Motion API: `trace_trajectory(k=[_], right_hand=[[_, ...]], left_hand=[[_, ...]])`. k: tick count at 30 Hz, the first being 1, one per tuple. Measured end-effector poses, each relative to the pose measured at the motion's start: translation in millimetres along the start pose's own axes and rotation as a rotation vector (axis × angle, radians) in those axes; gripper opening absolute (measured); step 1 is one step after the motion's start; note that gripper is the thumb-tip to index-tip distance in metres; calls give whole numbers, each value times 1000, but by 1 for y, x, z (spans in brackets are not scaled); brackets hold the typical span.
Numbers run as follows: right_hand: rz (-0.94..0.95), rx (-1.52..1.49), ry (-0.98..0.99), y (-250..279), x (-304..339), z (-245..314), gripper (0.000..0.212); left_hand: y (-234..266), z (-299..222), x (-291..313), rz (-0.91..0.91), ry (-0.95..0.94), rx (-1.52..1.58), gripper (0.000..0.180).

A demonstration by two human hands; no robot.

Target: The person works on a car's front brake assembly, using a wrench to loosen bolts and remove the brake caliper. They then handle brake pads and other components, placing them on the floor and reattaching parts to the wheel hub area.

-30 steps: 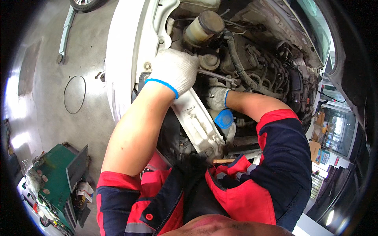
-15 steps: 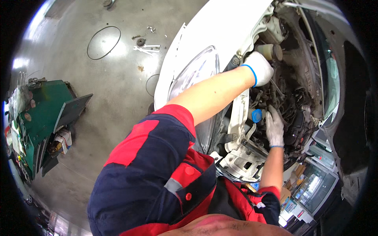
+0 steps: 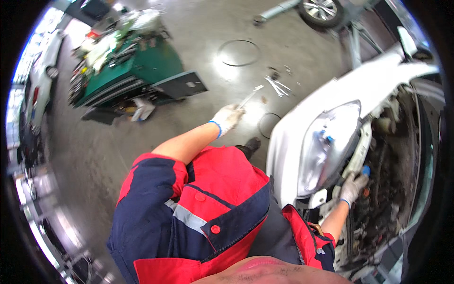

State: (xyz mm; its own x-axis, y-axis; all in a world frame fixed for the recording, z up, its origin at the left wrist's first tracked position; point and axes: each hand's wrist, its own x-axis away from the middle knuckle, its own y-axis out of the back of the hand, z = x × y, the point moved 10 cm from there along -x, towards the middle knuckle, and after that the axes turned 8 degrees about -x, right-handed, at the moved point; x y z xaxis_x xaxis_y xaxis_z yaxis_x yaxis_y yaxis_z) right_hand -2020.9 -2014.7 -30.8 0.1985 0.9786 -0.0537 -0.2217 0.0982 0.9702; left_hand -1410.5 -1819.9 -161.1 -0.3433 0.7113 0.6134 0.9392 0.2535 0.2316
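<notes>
My left hand [image 3: 228, 118], in a white glove with a blue cuff, is out over the floor beside the car. It is closed around a slim silver wrench [image 3: 248, 98], whose far end points up and to the right. My right hand [image 3: 352, 188], gloved the same way, rests at the front edge of the open engine bay [image 3: 390, 175], its fingers apart. A blue cap [image 3: 366, 170] sits right by its fingertips; whether they touch it is hard to tell. The white car's headlight [image 3: 328, 146] lies just beyond that hand.
Several wrenches [image 3: 276, 87] and small parts lie on the floor, with a thin belt loop [image 3: 239, 52] beyond and another loop [image 3: 269, 125] near the bumper. A green tool cabinet [image 3: 156, 61] with cluttered top stands at the left. A wheel [image 3: 321, 10] is at the far right.
My left hand has come out of the engine bay and swung left over the floor with the wrench. My view has turned left. The right hand stays at the bay, by the blue cap.
</notes>
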Motion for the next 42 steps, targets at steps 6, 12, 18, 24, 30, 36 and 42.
trace_trajectory(k=[6,12,18,24,30,36,42], right_hand=[[-195,-61,27,32,30,42,62],[-80,-273,242,-8,85,224,55],[552,-9,227,-142,102,339,55],[811,77,384,-188,141,368,58],[958,263,188,-203,138,365,57],[982,120,-3,-214,120,380,57],[1055,-6,-141,-262,69,371,59]], left_hand=[[318,143,81,-922,90,-387,39],[515,153,119,-1365,213,-121,39],[627,139,71,-1279,332,-221,53],[630,55,59,-1394,170,-551,47],[486,-93,-11,-827,-815,-593,31],[342,-106,-142,135,-516,-1214,35],[337,-77,-262,165,-300,-1179,34]])
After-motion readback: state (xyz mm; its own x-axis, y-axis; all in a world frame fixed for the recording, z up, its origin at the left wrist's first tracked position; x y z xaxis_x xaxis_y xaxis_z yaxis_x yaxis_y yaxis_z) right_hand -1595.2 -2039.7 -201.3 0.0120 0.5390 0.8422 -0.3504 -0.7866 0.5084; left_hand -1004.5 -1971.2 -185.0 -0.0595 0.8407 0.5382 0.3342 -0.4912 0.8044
